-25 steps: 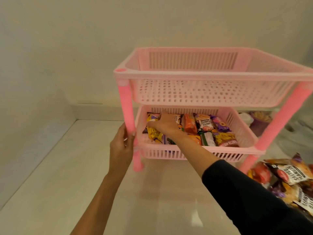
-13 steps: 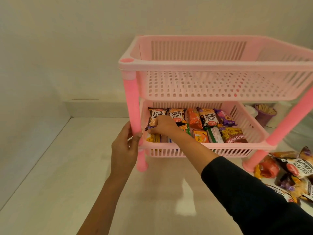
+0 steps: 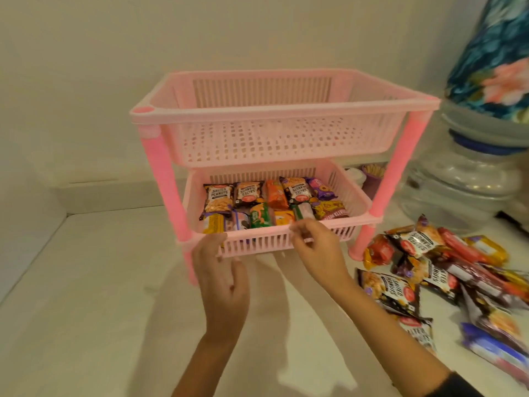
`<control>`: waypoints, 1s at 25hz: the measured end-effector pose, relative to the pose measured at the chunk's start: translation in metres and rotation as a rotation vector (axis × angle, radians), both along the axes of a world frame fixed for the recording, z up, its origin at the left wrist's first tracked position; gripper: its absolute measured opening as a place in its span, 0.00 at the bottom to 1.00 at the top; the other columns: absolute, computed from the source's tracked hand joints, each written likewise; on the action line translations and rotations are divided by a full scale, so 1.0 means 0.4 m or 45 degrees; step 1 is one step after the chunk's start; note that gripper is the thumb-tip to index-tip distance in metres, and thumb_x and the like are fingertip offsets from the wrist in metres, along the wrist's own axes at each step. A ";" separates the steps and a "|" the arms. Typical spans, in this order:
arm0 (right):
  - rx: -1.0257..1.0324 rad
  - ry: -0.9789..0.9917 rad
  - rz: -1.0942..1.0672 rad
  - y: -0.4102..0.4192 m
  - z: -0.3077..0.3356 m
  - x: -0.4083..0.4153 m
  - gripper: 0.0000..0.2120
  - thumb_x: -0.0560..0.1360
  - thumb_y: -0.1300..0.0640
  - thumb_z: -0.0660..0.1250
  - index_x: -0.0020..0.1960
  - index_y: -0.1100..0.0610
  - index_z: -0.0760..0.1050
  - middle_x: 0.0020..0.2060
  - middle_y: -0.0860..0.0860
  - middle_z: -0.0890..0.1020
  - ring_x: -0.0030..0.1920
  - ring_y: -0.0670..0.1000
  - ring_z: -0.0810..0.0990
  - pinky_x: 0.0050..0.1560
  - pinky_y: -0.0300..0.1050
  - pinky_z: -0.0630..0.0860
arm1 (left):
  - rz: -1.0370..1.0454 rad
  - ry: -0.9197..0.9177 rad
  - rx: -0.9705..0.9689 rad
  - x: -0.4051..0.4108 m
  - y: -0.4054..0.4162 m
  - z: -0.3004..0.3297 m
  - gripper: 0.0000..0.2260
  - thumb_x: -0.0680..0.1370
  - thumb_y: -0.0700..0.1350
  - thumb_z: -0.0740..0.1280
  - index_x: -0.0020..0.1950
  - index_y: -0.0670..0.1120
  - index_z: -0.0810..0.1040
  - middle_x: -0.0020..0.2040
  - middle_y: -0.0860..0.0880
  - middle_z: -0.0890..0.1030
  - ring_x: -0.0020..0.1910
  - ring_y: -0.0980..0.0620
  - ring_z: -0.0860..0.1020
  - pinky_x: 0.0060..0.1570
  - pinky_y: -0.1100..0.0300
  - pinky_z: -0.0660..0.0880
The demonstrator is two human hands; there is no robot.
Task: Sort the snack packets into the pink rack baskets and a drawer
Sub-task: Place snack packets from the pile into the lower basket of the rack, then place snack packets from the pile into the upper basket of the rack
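A pink two-tier rack stands on a white counter. Its upper basket (image 3: 257,144) holds nothing. The lower basket (image 3: 257,242) carries several snack packets in two rows, with salted peanuts packets (image 3: 219,197) at the back left. My left hand (image 3: 221,272) hovers just in front of the lower basket's front wall, fingers relaxed, holding nothing. My right hand (image 3: 316,249) is at the front rim, its fingers loosely curled with the tips near the rim and no packet in it. A loose pile of snack packets (image 3: 429,270) lies on the counter to the right.
A big clear water jar (image 3: 461,181) with a floral cloth (image 3: 495,58) on top stands at the right, close to the rack's right post. Behind the rack sits a small purple cup (image 3: 372,174). Walls close off the back and left.
My right hand has come out of the lower basket to its front rim. My left hand has let go of the rack's left post and moved in front of the basket.
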State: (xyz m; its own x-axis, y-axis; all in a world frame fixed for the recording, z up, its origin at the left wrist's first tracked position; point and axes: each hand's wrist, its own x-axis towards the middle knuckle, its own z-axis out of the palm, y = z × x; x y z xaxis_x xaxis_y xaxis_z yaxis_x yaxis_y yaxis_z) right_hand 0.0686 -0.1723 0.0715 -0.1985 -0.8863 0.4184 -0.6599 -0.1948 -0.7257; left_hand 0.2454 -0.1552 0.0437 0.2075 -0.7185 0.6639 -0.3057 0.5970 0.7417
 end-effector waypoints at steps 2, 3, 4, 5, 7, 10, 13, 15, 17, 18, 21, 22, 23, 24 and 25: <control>0.071 0.125 -0.089 0.081 -0.057 -0.087 0.05 0.72 0.63 0.67 0.47 0.58 0.79 0.44 0.51 0.81 0.45 0.49 0.78 0.44 0.42 0.73 | -0.148 -0.119 0.122 -0.069 0.046 -0.028 0.19 0.73 0.39 0.60 0.63 0.51 0.69 0.58 0.56 0.70 0.59 0.52 0.72 0.55 0.60 0.71; 0.122 0.211 -0.144 0.119 -0.088 -0.139 0.07 0.72 0.63 0.68 0.49 0.58 0.79 0.46 0.53 0.81 0.48 0.52 0.77 0.47 0.44 0.71 | -0.239 -0.198 0.194 -0.106 0.065 -0.044 0.19 0.73 0.38 0.60 0.62 0.53 0.69 0.57 0.56 0.70 0.57 0.54 0.72 0.54 0.63 0.70; 0.185 0.295 -0.193 0.151 -0.116 -0.195 0.09 0.72 0.62 0.69 0.52 0.58 0.79 0.49 0.54 0.80 0.50 0.55 0.76 0.50 0.46 0.70 | -0.343 -0.284 0.277 -0.144 0.078 -0.060 0.19 0.74 0.36 0.62 0.61 0.54 0.69 0.56 0.56 0.70 0.55 0.57 0.72 0.54 0.63 0.70; 0.270 0.370 -0.226 0.181 -0.138 -0.255 0.12 0.71 0.60 0.69 0.55 0.58 0.78 0.51 0.55 0.79 0.52 0.57 0.75 0.52 0.47 0.69 | -0.446 -0.379 0.374 -0.187 0.094 -0.076 0.18 0.75 0.35 0.62 0.61 0.53 0.70 0.55 0.55 0.71 0.54 0.57 0.73 0.53 0.62 0.71; 0.481 0.490 -0.192 0.220 -0.161 -0.361 0.18 0.72 0.56 0.70 0.61 0.55 0.76 0.56 0.55 0.77 0.57 0.57 0.74 0.56 0.50 0.70 | -0.583 -0.585 0.568 -0.274 0.125 -0.097 0.14 0.76 0.38 0.63 0.60 0.49 0.73 0.55 0.52 0.72 0.52 0.54 0.74 0.52 0.56 0.74; 0.741 0.655 0.025 0.236 -0.166 -0.466 0.27 0.72 0.49 0.70 0.69 0.50 0.69 0.61 0.55 0.75 0.61 0.56 0.73 0.59 0.50 0.71 | -0.582 -1.009 0.754 -0.426 0.192 -0.115 0.16 0.78 0.51 0.62 0.64 0.47 0.71 0.59 0.47 0.72 0.56 0.46 0.75 0.53 0.53 0.73; 0.863 0.752 0.165 0.221 -0.171 -0.514 0.32 0.71 0.43 0.70 0.71 0.48 0.64 0.60 0.58 0.75 0.60 0.59 0.74 0.57 0.52 0.73 | -0.534 -1.372 1.164 -0.568 0.259 -0.127 0.36 0.75 0.65 0.57 0.74 0.43 0.57 0.69 0.43 0.66 0.65 0.41 0.70 0.59 0.50 0.70; 0.863 0.728 0.196 0.218 -0.184 -0.537 0.33 0.70 0.43 0.70 0.71 0.48 0.63 0.58 0.59 0.76 0.58 0.59 0.76 0.54 0.52 0.75 | -0.471 -1.504 1.332 -0.641 0.297 -0.137 0.43 0.71 0.71 0.58 0.74 0.43 0.54 0.69 0.43 0.64 0.66 0.42 0.68 0.60 0.49 0.69; 0.804 0.668 0.181 0.224 -0.199 -0.556 0.33 0.69 0.46 0.71 0.70 0.49 0.63 0.57 0.58 0.77 0.56 0.59 0.77 0.51 0.52 0.76 | -0.352 -1.609 1.306 -0.686 0.322 -0.146 0.41 0.69 0.69 0.62 0.71 0.43 0.57 0.65 0.45 0.65 0.62 0.44 0.69 0.57 0.50 0.70; 0.747 0.625 0.176 0.229 -0.204 -0.565 0.32 0.69 0.48 0.71 0.70 0.49 0.63 0.57 0.57 0.78 0.55 0.58 0.78 0.50 0.52 0.76 | -0.308 -1.611 1.275 -0.699 0.325 -0.148 0.38 0.70 0.66 0.65 0.69 0.43 0.59 0.63 0.45 0.66 0.61 0.45 0.69 0.55 0.51 0.71; 0.522 0.437 0.170 0.243 -0.197 -0.580 0.28 0.67 0.50 0.68 0.65 0.50 0.67 0.54 0.51 0.80 0.51 0.53 0.79 0.47 0.48 0.76 | -0.346 -1.413 1.238 -0.688 0.303 -0.141 0.28 0.73 0.55 0.67 0.65 0.43 0.62 0.61 0.44 0.69 0.58 0.43 0.73 0.53 0.51 0.73; 0.458 0.375 0.159 0.247 -0.186 -0.580 0.27 0.66 0.50 0.68 0.64 0.49 0.68 0.52 0.49 0.80 0.49 0.51 0.79 0.46 0.46 0.75 | -0.376 -1.336 1.238 -0.669 0.292 -0.131 0.26 0.73 0.53 0.67 0.65 0.44 0.62 0.61 0.44 0.70 0.58 0.43 0.74 0.53 0.51 0.74; 0.394 0.306 0.160 0.252 -0.172 -0.578 0.25 0.66 0.49 0.68 0.62 0.48 0.69 0.51 0.45 0.79 0.47 0.48 0.79 0.45 0.45 0.75 | -0.387 -1.272 1.241 -0.645 0.281 -0.116 0.25 0.73 0.53 0.66 0.65 0.44 0.63 0.61 0.45 0.71 0.57 0.43 0.75 0.53 0.52 0.74; 0.322 0.223 0.176 0.262 -0.156 -0.573 0.23 0.66 0.48 0.68 0.60 0.47 0.69 0.49 0.41 0.79 0.47 0.44 0.79 0.45 0.42 0.75 | -0.384 -1.216 1.243 -0.618 0.272 -0.098 0.25 0.73 0.53 0.66 0.65 0.45 0.64 0.60 0.46 0.72 0.56 0.44 0.75 0.52 0.53 0.75; 0.245 0.140 0.208 0.273 -0.137 -0.568 0.22 0.66 0.47 0.67 0.59 0.45 0.69 0.48 0.38 0.79 0.47 0.40 0.78 0.45 0.39 0.74 | -0.375 -1.155 1.243 -0.589 0.264 -0.076 0.24 0.72 0.54 0.67 0.64 0.46 0.65 0.59 0.47 0.73 0.55 0.46 0.76 0.50 0.54 0.75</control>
State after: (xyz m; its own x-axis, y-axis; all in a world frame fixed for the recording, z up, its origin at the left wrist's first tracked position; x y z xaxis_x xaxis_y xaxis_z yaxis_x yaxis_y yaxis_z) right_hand -0.1584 -0.0633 0.0165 -0.0092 -0.9682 0.2500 -0.7079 -0.1703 -0.6855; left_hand 0.0099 -0.0497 0.0134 -0.2668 -0.9108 -0.3151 -0.8603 0.0777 0.5038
